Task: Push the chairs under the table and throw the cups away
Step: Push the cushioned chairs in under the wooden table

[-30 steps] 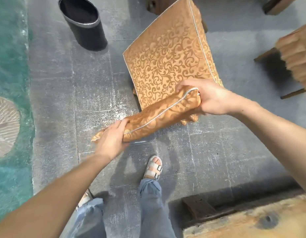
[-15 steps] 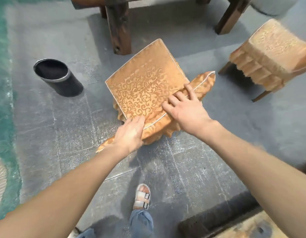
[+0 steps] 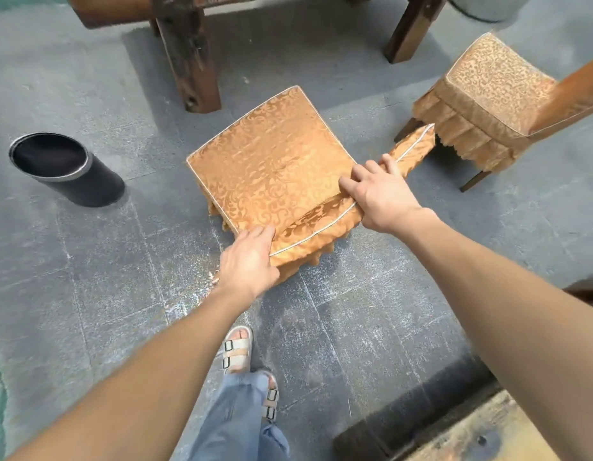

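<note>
Both hands clamped on the chair [image 3: 272, 168] backrest top: left hand [image 3: 247, 261] near end, right hand [image 3: 383, 197] far end.

Two gold-brocade chairs [image 3: 272, 168] [image 3: 488, 94] stand before the wooden table [image 3: 188, 51].

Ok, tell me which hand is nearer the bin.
Left. The left hand grips the chair back's end on the bin's side; the right hand grips farther along.
</note>
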`<action>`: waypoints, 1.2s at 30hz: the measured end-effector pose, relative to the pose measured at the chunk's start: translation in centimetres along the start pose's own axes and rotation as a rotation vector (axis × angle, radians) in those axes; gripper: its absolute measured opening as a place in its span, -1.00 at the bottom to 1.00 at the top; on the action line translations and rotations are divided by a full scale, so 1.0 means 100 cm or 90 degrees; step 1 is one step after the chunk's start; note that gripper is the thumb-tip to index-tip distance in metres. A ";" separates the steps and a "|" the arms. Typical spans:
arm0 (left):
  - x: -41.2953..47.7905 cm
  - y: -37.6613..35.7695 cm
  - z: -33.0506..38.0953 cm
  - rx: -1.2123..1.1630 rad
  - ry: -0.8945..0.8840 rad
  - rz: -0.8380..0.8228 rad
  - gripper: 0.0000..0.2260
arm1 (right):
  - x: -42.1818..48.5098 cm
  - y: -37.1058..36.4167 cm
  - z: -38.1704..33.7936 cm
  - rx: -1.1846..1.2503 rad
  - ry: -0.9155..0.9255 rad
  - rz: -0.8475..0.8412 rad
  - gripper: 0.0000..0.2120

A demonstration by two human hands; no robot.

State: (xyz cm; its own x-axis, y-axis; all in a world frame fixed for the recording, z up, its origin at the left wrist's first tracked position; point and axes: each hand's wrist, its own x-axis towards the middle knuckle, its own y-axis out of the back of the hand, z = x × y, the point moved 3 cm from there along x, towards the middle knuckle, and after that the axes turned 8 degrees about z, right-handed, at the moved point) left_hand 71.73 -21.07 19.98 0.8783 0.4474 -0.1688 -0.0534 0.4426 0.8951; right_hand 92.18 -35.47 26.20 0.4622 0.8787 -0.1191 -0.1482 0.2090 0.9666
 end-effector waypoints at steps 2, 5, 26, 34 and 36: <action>0.010 0.003 0.008 0.009 -0.030 0.002 -0.61 | 0.003 -0.002 0.014 0.004 0.000 0.009 -0.64; 0.026 -0.003 0.019 0.042 -0.046 0.015 -0.47 | 0.005 -0.011 0.034 0.019 0.000 0.007 -0.68; 0.143 -0.025 0.156 0.156 -0.115 -0.023 -0.58 | 0.030 -0.094 0.208 0.130 0.077 0.071 -0.65; 0.186 -0.014 0.149 0.240 -0.021 -0.031 -0.57 | 0.045 -0.104 0.208 0.172 0.006 0.098 -0.58; 0.199 -0.013 0.150 0.264 0.059 -0.010 -0.56 | 0.048 -0.106 0.217 0.154 0.002 0.113 -0.52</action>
State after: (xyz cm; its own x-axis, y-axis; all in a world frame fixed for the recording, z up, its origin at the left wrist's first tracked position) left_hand 96.38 -24.36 21.64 0.8301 0.5191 -0.2035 0.1726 0.1079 0.9791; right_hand 114.93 -42.79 20.30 0.4456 0.8935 0.0562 -0.0141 -0.0558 0.9983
